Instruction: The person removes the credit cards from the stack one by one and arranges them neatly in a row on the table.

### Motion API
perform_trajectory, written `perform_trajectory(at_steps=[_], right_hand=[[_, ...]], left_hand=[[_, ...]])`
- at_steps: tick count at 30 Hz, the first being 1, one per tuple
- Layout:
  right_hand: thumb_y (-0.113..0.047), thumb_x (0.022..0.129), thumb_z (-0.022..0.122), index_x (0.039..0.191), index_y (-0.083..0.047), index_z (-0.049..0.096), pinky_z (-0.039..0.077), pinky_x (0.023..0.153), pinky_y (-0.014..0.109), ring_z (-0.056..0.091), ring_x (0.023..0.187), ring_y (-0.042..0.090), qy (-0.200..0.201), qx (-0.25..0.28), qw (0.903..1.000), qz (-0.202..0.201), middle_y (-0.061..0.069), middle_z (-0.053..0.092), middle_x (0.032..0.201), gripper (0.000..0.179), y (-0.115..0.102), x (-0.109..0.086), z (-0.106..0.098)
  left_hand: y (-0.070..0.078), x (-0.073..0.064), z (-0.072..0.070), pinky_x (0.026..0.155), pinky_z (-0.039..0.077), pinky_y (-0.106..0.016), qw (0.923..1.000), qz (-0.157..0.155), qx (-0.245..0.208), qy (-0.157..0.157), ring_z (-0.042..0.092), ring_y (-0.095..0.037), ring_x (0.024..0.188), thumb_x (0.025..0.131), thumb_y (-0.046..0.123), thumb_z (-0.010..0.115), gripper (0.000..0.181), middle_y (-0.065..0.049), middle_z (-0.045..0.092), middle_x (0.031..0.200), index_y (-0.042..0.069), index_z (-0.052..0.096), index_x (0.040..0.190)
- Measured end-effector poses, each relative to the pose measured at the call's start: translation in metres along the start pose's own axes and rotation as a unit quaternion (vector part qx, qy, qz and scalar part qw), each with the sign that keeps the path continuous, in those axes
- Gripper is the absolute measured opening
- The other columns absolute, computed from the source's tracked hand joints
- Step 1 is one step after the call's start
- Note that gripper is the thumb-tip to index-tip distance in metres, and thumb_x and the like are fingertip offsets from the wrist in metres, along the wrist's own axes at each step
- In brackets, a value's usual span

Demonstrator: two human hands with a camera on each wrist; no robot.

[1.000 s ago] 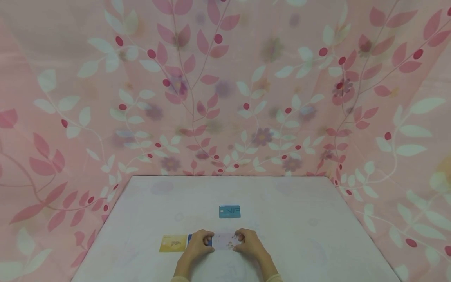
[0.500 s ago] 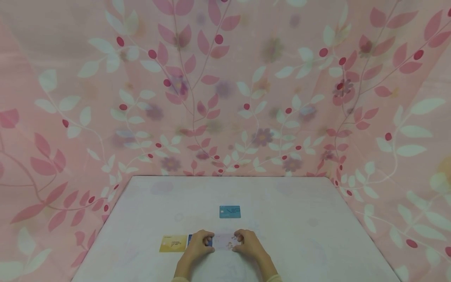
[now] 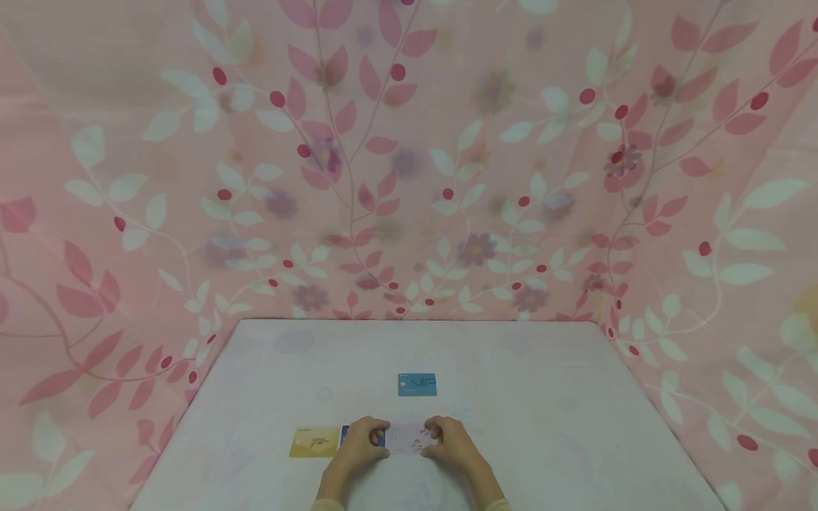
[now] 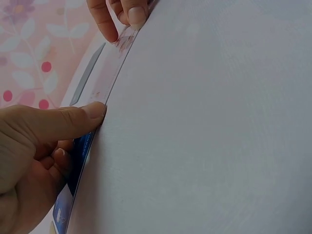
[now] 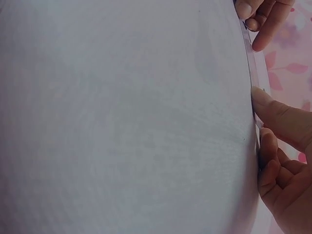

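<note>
With curled fingers, the left hand (image 3: 361, 441) and right hand (image 3: 454, 443) pinch opposite ends of a pale pink rectangular card (image 3: 405, 438) between them. A dark-blue card (image 4: 80, 158) lies partly behind the left hand, a gold rectangular card (image 3: 313, 441) farther left, a teal rectangular card (image 3: 417, 385) beyond both.

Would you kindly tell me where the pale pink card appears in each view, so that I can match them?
Head: the pale pink card is low, near the centre, between left hand and right hand.
Left wrist: upper left, a slanting strip.
Right wrist: upper right, a thin strip seen nearly edge-on.
Shared landmark: the right hand, gripping one end.
</note>
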State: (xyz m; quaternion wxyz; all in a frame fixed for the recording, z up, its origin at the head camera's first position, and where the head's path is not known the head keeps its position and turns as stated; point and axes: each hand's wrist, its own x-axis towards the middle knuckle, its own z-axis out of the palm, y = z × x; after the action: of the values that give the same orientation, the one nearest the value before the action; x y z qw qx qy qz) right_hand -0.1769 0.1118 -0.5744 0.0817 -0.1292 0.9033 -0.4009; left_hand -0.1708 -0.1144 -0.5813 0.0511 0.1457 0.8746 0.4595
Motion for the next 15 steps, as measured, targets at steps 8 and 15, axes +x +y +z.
perform_trajectory(at_steps=[8, 15], right_hand=[[-0.01, 0.068, 0.081, 0.106, 0.0, 0.064, 0.039, 0.062, 0.023, 0.045, 0.071, 0.011, -0.001, 0.008, 1.0, -0.005, 0.0, 0.055, 0.081, 0.042, 0.0018, -0.0002, -0.0005], [-0.012, 0.068, 0.081, 0.105, 0.002, 0.064, 0.039, 0.058, 0.021, 0.044, 0.066, 0.008, 0.014, 0.016, 0.9995, -0.024, -0.001, 0.056, 0.079, 0.043, 0.0076, -0.0018, 0.0001]], left_hand=[[0.0004, 0.0021, -0.001, 0.06, 0.039, -0.021, 0.9999, -0.008, -0.002, -0.013, 0.043, -0.009, 0.069, 0.066, -0.002, 0.077, 0.044, 0.0, 0.052, 0.079, -0.006, 0.065, 0.108], [0.0006, 0.0026, -0.0003, 0.06, 0.039, -0.021, 0.9998, -0.017, -0.004, -0.012, 0.043, -0.01, 0.069, 0.065, -0.002, 0.077, 0.044, 0.0, 0.052, 0.079, -0.005, 0.065, 0.107]])
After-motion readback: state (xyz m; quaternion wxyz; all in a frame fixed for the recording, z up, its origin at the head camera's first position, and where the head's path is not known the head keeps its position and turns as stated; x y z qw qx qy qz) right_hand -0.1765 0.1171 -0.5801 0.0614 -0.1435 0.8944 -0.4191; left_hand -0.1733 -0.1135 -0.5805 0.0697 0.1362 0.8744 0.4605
